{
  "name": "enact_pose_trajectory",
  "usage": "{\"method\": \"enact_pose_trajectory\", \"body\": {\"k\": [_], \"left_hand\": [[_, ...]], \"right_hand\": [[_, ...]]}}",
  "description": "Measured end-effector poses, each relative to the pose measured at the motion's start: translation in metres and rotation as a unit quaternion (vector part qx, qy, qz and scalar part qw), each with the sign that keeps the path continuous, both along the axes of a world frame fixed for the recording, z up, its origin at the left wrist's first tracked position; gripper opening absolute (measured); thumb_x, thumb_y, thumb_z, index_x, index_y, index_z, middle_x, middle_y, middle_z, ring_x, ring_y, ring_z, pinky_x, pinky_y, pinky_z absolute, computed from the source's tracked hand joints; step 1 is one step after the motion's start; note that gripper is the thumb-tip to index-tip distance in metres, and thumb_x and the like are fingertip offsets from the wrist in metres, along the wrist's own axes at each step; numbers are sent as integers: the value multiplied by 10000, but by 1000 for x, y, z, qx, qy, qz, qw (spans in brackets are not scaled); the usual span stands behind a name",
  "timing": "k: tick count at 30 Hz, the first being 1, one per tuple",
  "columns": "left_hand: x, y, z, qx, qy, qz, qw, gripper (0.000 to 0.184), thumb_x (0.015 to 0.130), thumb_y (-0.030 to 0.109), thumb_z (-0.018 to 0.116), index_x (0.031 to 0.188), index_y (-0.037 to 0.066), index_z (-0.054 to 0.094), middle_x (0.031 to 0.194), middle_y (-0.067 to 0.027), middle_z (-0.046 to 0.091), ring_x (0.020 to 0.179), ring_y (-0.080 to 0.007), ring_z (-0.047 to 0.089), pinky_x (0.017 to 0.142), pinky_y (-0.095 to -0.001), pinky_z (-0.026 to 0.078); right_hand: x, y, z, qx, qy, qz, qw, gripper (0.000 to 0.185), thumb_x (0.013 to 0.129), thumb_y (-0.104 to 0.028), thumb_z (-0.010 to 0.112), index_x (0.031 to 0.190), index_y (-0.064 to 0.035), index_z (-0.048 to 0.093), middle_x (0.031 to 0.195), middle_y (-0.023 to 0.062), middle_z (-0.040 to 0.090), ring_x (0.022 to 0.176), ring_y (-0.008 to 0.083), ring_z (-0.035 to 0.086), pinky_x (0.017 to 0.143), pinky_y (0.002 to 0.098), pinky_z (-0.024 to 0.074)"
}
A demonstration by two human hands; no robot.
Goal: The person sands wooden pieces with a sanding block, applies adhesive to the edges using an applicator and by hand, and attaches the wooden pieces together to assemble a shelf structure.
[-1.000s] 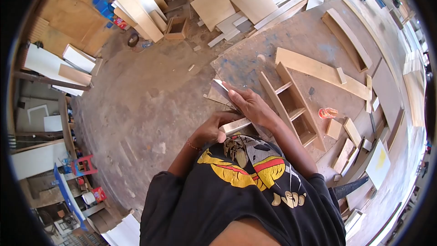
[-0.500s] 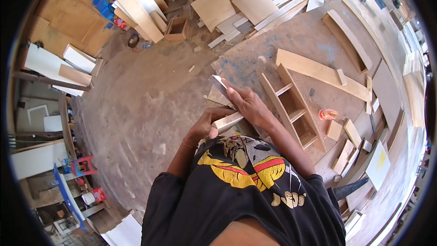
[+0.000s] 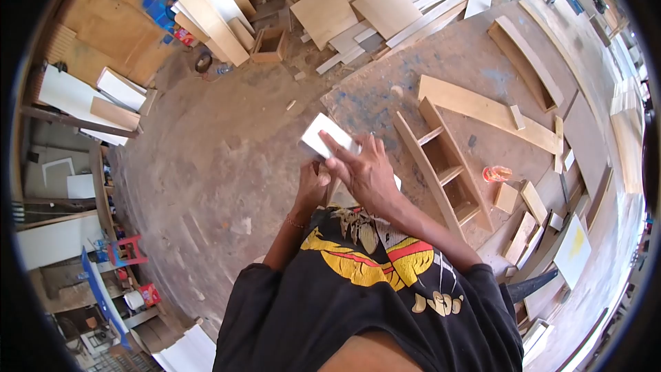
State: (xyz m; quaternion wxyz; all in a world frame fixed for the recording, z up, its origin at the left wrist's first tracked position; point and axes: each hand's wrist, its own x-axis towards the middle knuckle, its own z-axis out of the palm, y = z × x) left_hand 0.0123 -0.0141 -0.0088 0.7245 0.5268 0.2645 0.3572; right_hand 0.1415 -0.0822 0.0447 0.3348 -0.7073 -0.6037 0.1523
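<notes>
Close in front of my body, my right hand lies over a small white-faced board, its fingers pressed along the white face. This board looks slightly blurred at its left end. My left hand is closed just below it, around a pale wood piece that is mostly hidden by my hands. Whether the two pieces touch, I cannot tell. To the right of my hands, a narrow wooden frame with dividers lies on the work surface.
The paint-stained work surface holds a long plank, a boxed plank, an orange-red container and several wood offcuts. Stacked boards stand at the back. On the left are leaning white panels and a red stool.
My right hand has turned over and moved slightly down, so the board's white face now shows instead of its edge. My left hand has shifted a little right and up.
</notes>
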Motion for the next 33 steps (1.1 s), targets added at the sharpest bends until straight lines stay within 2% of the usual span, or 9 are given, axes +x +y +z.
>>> {"method": "enact_pose_trajectory", "body": {"k": [5, 9, 15, 20, 25, 27, 28, 31, 33], "left_hand": [[6, -8, 4, 49, 2, -12, 999, 765, 736, 503, 717, 1191, -73, 501, 1127, -77, 551, 1035, -141, 532, 891, -278, 412], [0, 8, -3, 13, 62, 20, 998, 670, 786, 456, 681, 1174, -65, 516, 1073, -62, 565, 949, -125, 550, 788, -265, 449], [11, -6, 9, 151, 0, 6, 989, 635, 798, 449, 671, 1154, -56, 523, 1022, -43, 572, 906, -94, 543, 727, -242, 442], [2, 5, 5, 75, 92, -1, 993, 386, 856, 194, 589, 1134, -63, 516, 1009, -49, 579, 941, -114, 548, 783, -253, 437], [12, -8, 7, 100, -23, -16, 995, 548, 840, 376, 600, 1152, -64, 506, 1058, -77, 575, 985, -140, 546, 853, -261, 420], [11, -10, 6, 51, 34, -5, 998, 753, 805, 580, 575, 1202, -51, 471, 1105, -87, 546, 1030, -150, 523, 881, -268, 406], [14, -6, 1, 88, -3, 0, 996, 841, 809, 649, 511, 1280, -35, 381, 1174, -93, 496, 1089, -161, 485, 912, -281, 391], [23, -6, -15, 30, 37, 63, 997, 915, 784, 733, 426, 1352, 30, 281, 1267, -98, 454, 1137, -171, 476, 942, -312, 402], [30, -9, -29, 39, 20, 62, 997, 786, 877, 656, 322, 1374, 53, 227, 1324, -100, 400, 1192, -197, 430, 992, -339, 360]], "right_hand": [[23, 22, -24, -33, 28, -77, 996, 440, 922, -498, 386, 1331, -348, 449, 926, 196, 461, 880, 356, 462, 726, 448, 451], [1, -1, -3, 46, 16, 26, 998, 440, 920, -501, 390, 1323, -340, 465, 1017, 223, 490, 881, 352, 464, 781, 436, 443], [23, 16, -9, -61, 69, -68, 993, 438, 929, -447, 416, 1316, -257, 492, 954, 202, 512, 919, 331, 471, 841, 412, 402], [6, -1, 7, 58, 26, 26, 998, 460, 924, -489, 387, 1327, -284, 476, 982, 219, 475, 919, 339, 455, 831, 426, 390], [28, 18, -12, -44, -6, -71, 996, 448, 952, -425, 384, 1350, -230, 449, 977, 209, 507, 932, 309, 475, 847, 377, 399], [36, 21, -23, -60, 236, -59, 968, 460, 965, -435, 357, 1362, -217, 433, 954, 184, 558, 962, 273, 498, 845, 340, 417], [22, 25, -31, 91, 404, -49, 909, 487, 986, -393, 330, 1375, -108, 397, 1075, 135, 594, 1028, 201, 506, 894, 284, 389], [14, 11, -15, -92, 545, -67, 830, 519, 995, -374, 317, 1368, -17, 371, 1215, 86, 538, 1087, 151, 478, 946, 252, 349], [2, 11, -32, -64, 573, -65, 815, 535, 996, -378, 320, 1366, 6, 360, 1212, 66, 527, 1114, 126, 448, 956, 240, 341]]}}
